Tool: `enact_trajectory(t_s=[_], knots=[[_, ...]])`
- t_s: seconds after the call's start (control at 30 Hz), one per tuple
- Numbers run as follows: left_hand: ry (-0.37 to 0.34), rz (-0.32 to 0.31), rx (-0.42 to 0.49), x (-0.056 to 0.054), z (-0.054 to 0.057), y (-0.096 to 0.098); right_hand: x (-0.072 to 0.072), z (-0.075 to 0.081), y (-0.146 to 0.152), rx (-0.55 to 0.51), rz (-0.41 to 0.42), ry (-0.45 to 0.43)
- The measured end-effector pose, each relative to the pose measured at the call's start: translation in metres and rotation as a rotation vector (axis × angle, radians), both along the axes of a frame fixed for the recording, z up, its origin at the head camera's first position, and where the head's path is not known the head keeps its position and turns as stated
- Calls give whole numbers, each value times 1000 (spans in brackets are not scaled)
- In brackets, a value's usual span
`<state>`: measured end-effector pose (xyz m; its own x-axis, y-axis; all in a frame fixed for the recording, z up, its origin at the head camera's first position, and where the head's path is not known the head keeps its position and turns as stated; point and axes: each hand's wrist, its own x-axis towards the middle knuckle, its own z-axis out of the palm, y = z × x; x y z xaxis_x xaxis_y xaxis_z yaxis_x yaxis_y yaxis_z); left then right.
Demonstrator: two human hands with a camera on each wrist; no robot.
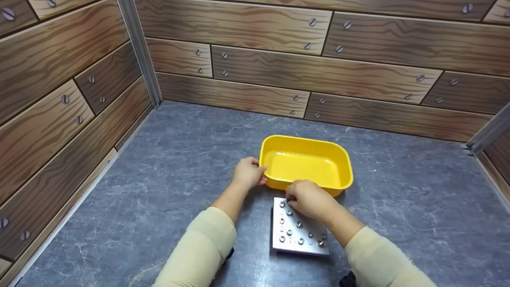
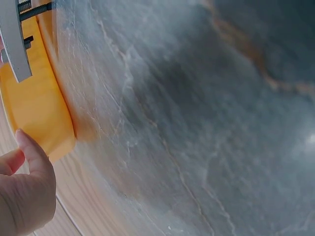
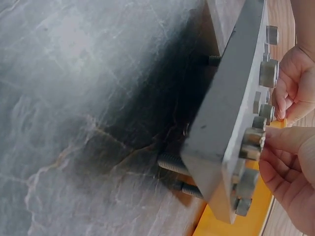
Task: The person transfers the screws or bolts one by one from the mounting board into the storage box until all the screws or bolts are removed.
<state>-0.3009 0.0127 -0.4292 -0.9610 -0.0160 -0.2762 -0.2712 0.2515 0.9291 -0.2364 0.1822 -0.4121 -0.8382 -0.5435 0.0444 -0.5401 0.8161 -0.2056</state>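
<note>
A yellow plastic bin (image 1: 305,163) sits on the floor, its inside bare. My left hand (image 1: 248,173) grips its left side, thumb over the rim and fingers outside; the left wrist view shows that thumb against the yellow wall (image 2: 37,103). In front of the bin is a metal plate (image 1: 295,243) carrying several bolts (image 1: 299,225), whose threaded shanks (image 3: 172,164) stick out underneath. Over the plate's far edge, my right hand (image 1: 311,198) has curled fingers and pinches at a bolt (image 3: 253,142); the fingers partly hide the contact.
The grey marbled surface (image 1: 179,159) spreads around the bin and plate. Wood-patterned panels (image 1: 255,63) close off the back, with another wall (image 1: 51,119) on the left. Metal corner posts (image 1: 139,48) stand where panels meet.
</note>
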Motion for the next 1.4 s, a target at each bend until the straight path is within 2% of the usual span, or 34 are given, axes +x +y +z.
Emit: enact_trajectory(t_s=[0.37,0.73,1.1,1.4], knots=[[2,-1,5,-1,-1,0,0,2,1,-21,9,-10],[9,1,15,-1,-2,0,0,8,3,-98,-79,-127],[17,0,19,-1,-2,0,-2,25,10,-248,-96,-197],[9,2,17,0,0,1,-6,34,21,-378,-74,-182]])
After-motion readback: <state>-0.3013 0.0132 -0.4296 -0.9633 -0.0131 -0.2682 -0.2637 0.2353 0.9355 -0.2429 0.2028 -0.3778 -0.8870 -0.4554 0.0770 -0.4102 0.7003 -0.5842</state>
